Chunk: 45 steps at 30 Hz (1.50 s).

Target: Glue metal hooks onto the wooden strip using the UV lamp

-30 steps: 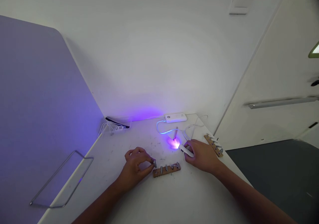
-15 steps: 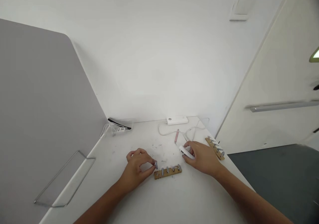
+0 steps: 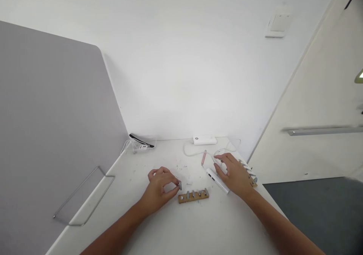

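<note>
My left hand [image 3: 160,190] pinches a small grey false nail [image 3: 180,186] between thumb and forefinger. Just to its right lies a wooden nail display stand [image 3: 184,199] with several grey false nails standing along it; the spot at its left end bears no nail. A white handheld lamp [image 3: 217,181] rests on the table, unlit. Beside that lamp is my right hand [image 3: 234,173], fingers apart and holding nothing. Behind the right hand, a second wooden stand [image 3: 253,183] with grey nails is partly hidden.
A pink pen [image 3: 203,157] lies beyond the lamp, near a white cable [image 3: 193,155]. At the wall sit a white power bank [image 3: 204,140] and a clear case [image 3: 143,143] with a black strip. A bent wire frame [image 3: 99,206] juts over the table's left edge.
The lamp's purple light has gone out. My right hand has let go of the lamp, which now lies on the table, and has opened. My left hand still pinches the nail.
</note>
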Each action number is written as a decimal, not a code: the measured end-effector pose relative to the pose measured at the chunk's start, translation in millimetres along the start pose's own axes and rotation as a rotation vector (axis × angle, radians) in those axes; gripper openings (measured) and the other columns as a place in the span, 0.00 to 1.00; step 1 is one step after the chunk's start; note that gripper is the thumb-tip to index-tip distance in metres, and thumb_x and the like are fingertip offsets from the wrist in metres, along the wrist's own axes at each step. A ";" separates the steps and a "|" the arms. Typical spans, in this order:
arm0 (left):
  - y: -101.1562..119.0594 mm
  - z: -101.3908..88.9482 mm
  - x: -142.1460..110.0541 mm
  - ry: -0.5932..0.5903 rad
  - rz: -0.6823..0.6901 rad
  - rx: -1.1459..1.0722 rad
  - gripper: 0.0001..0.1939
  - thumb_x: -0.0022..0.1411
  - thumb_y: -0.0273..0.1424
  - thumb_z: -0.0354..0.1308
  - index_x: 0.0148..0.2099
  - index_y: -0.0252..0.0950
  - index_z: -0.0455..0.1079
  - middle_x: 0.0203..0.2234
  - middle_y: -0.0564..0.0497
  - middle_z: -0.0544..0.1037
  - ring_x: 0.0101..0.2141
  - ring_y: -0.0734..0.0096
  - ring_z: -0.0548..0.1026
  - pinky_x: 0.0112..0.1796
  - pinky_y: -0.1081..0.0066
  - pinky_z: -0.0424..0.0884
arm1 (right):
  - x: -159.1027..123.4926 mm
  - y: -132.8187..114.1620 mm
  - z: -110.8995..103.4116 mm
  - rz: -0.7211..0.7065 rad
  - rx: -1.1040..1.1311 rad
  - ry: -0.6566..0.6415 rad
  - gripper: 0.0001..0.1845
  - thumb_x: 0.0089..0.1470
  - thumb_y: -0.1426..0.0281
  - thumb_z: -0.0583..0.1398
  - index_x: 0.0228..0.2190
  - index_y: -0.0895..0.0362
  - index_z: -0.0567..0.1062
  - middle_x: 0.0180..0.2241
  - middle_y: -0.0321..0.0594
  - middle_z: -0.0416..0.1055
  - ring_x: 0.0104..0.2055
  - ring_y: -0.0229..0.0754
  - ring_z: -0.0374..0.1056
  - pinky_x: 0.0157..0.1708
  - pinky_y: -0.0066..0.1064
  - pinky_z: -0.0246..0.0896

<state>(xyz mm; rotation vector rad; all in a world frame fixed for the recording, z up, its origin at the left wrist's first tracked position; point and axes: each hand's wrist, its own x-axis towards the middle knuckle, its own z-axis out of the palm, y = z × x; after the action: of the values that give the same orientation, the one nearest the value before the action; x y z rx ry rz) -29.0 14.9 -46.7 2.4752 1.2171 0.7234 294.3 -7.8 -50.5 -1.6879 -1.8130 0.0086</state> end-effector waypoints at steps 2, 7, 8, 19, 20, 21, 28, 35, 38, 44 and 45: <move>0.7 -0.1 0.0 0.020 0.011 0.004 0.04 0.62 0.31 0.61 0.37 0.45 0.77 0.36 0.54 0.85 0.45 0.57 0.76 0.56 0.49 0.53 | -1.2 -2.9 -1.1 -0.026 0.010 0.002 0.15 0.67 0.63 0.55 0.52 0.51 0.73 0.51 0.44 0.72 0.51 0.49 0.70 0.46 0.38 0.65; 3.9 1.9 -0.4 0.054 0.031 -0.013 0.04 0.63 0.30 0.62 0.37 0.44 0.78 0.36 0.53 0.85 0.45 0.58 0.76 0.56 0.49 0.52 | 4.4 -11.1 -12.8 -0.208 -0.038 -0.077 0.16 0.67 0.67 0.54 0.53 0.50 0.73 0.54 0.44 0.70 0.51 0.47 0.70 0.44 0.35 0.67; 4.9 2.3 -0.7 0.057 0.033 -0.022 0.04 0.63 0.30 0.62 0.36 0.44 0.78 0.36 0.53 0.85 0.45 0.58 0.76 0.56 0.49 0.52 | 9.2 -12.3 -15.4 -0.260 -0.078 -0.132 0.16 0.67 0.68 0.54 0.54 0.49 0.73 0.55 0.44 0.69 0.51 0.46 0.70 0.43 0.34 0.67; 8.4 -1.7 -4.0 0.055 0.008 -0.075 0.05 0.62 0.27 0.63 0.36 0.43 0.76 0.36 0.57 0.85 0.46 0.61 0.76 0.56 0.53 0.47 | 92.6 -5.0 20.3 -0.557 -0.315 -0.452 0.13 0.56 0.80 0.64 0.37 0.52 0.84 0.48 0.46 0.76 0.53 0.50 0.69 0.51 0.39 0.60; 8.5 -3.1 -4.0 0.051 0.005 -0.079 0.05 0.61 0.26 0.63 0.36 0.43 0.76 0.36 0.58 0.85 0.46 0.61 0.75 0.56 0.53 0.46 | 95.4 -5.4 23.7 -0.559 -0.311 -0.451 0.12 0.56 0.80 0.64 0.34 0.53 0.84 0.46 0.47 0.76 0.51 0.50 0.69 0.51 0.38 0.60; 8.5 -4.6 -3.9 0.048 0.003 -0.081 0.05 0.61 0.26 0.63 0.36 0.43 0.76 0.35 0.58 0.85 0.46 0.61 0.76 0.56 0.53 0.46 | 97.2 -6.3 26.4 -0.560 -0.305 -0.449 0.11 0.57 0.80 0.63 0.32 0.54 0.84 0.44 0.47 0.77 0.50 0.50 0.70 0.50 0.38 0.60; -0.1 -6.4 -0.7 0.017 0.014 -0.048 0.05 0.61 0.25 0.62 0.36 0.42 0.75 0.34 0.56 0.85 0.45 0.59 0.76 0.54 0.52 0.46 | 94.8 -11.3 38.7 -0.586 -0.228 -0.439 0.10 0.63 0.77 0.60 0.34 0.56 0.81 0.47 0.48 0.76 0.59 0.54 0.66 0.56 0.44 0.57; -6.4 -0.4 -1.5 0.059 0.011 -0.050 0.06 0.63 0.26 0.61 0.39 0.43 0.76 0.37 0.55 0.84 0.44 0.61 0.76 0.54 0.53 0.48 | 92.6 -35.3 23.6 -0.535 0.071 -0.447 0.13 0.73 0.69 0.48 0.46 0.52 0.72 0.49 0.43 0.77 0.69 0.50 0.59 0.66 0.50 0.50; -2.8 -1.9 -2.5 0.061 0.003 -0.066 0.05 0.63 0.27 0.61 0.38 0.43 0.76 0.36 0.55 0.84 0.43 0.61 0.76 0.54 0.53 0.50 | 87.7 -54.1 -1.0 -0.345 0.370 -0.455 0.13 0.74 0.63 0.47 0.52 0.51 0.67 0.49 0.45 0.77 0.59 0.51 0.69 0.57 0.49 0.63; -1.5 -2.1 -0.6 0.092 -0.098 -0.186 0.04 0.61 0.28 0.62 0.36 0.43 0.76 0.36 0.53 0.85 0.43 0.60 0.78 0.55 0.53 0.57 | 77.6 -73.3 -47.5 -0.259 0.354 -0.519 0.19 0.74 0.55 0.45 0.55 0.50 0.66 0.31 0.35 0.73 0.32 0.42 0.68 0.35 0.35 0.64; -2.3 -1.6 -0.2 0.101 -0.122 -0.237 0.03 0.61 0.29 0.62 0.36 0.42 0.76 0.37 0.52 0.85 0.43 0.60 0.79 0.54 0.55 0.60 | 76.7 -74.7 -54.4 -0.266 0.306 -0.540 0.20 0.73 0.54 0.46 0.54 0.49 0.68 0.29 0.34 0.72 0.29 0.41 0.65 0.31 0.32 0.61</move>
<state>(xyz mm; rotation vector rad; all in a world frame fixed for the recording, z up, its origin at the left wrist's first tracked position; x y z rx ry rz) -31.5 16.2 -46.5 2.1767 1.2268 0.9116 256.0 25.4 58.3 -1.2920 -2.2740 0.6498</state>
